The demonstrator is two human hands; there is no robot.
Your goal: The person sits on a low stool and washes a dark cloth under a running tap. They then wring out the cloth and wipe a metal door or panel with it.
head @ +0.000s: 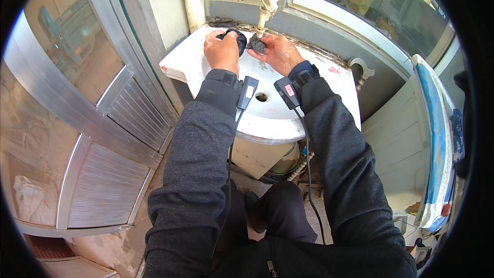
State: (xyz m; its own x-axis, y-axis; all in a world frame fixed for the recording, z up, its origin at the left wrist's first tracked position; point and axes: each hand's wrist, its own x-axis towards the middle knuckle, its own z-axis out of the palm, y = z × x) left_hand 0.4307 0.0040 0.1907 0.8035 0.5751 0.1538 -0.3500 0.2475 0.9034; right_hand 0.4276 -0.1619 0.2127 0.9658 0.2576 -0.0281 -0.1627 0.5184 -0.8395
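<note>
My left hand [222,49] grips a dark, rounded object [238,41] over the back left of a white ceramic washbasin [247,112]; what the object is I cannot tell. Close to its right, my right hand [280,52] holds a dark grey scouring pad [256,44] just under the spout of an old plastic tap [264,17]. Both hands are above the bowl, behind its drain hole [261,97]. Whether water is running cannot be made out. A wristband and a small cabled device are on each wrist.
A metal-framed door [127,112] stands at the left. A white vertical pipe [193,0] and a window frame [347,19] are behind the basin. To the right are a grey-white panel [397,135] and a blue and white sheet [434,139]. Cables hang from both wrists.
</note>
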